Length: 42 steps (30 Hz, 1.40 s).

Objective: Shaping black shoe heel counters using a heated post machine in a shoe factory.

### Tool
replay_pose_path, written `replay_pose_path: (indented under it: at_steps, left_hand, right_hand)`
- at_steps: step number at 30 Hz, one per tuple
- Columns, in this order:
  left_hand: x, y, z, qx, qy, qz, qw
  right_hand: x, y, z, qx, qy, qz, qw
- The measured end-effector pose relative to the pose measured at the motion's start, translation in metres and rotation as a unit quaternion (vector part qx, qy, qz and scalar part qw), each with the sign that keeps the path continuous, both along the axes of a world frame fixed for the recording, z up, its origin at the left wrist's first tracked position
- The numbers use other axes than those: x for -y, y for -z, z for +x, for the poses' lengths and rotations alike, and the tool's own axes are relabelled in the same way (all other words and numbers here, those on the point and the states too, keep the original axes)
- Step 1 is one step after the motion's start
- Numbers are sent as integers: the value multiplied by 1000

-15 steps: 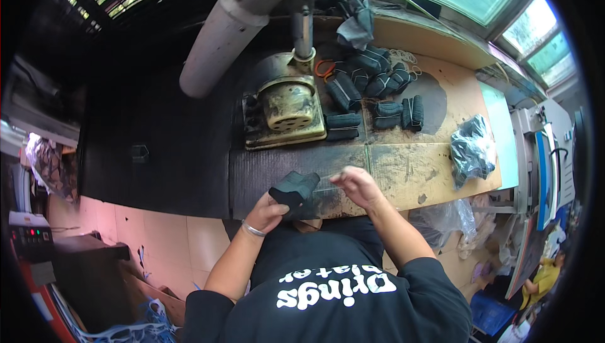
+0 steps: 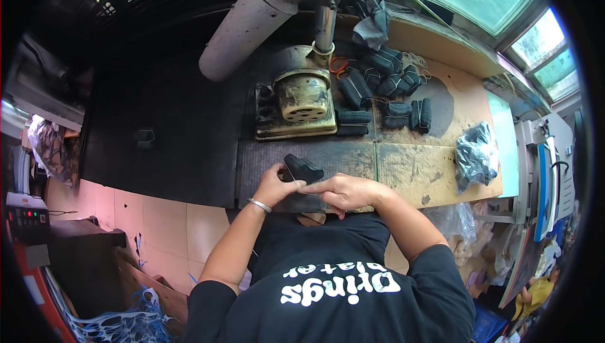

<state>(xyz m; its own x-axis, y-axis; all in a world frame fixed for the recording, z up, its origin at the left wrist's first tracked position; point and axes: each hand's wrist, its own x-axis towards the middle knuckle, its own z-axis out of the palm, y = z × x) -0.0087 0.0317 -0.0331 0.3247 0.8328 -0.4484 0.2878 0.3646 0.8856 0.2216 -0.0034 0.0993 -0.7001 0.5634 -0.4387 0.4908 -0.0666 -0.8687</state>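
Observation:
A small black shaped piece (image 2: 304,169) is held just above the near edge of the workbench (image 2: 409,166). My left hand (image 2: 274,185) grips its left end, a metal bangle on that wrist. My right hand (image 2: 343,191) lies close beside it, index finger stretched across the piece's lower edge and touching it. Both hands meet in front of my chest.
A brass-coloured machine head (image 2: 302,98) on a plate stands behind the hands, under a grey pipe (image 2: 252,24). Several black pieces (image 2: 378,91) lie in a pile at the back right. A black plastic bag (image 2: 474,154) sits at the right. Tiled floor lies left.
The black piece has turned and now points up and left. My right hand has closed in toward the left hand, its finger now laid across the piece.

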Motion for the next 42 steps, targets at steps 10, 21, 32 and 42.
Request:
replay_pose_path:
  at_steps: [10, 21, 32, 42]
  left_hand:
    - [-2, -7, -12, 102, -96, 22, 990]
    - [30, -48, -3, -47, -46, 327, 943]
    - [42, -33, -49, 38, 60, 221, 973]
    - [-71, 32, -179, -43, -402, 291, 867]
  right_hand:
    - [42, 17, -1, -398, 80, -31, 914]
    - [14, 74, -36, -250, 480, -54, 839]
    - [-31, 109, -57, -160, 483, -124, 852]
    - [40, 154, 3, -98, 492, 58, 863]
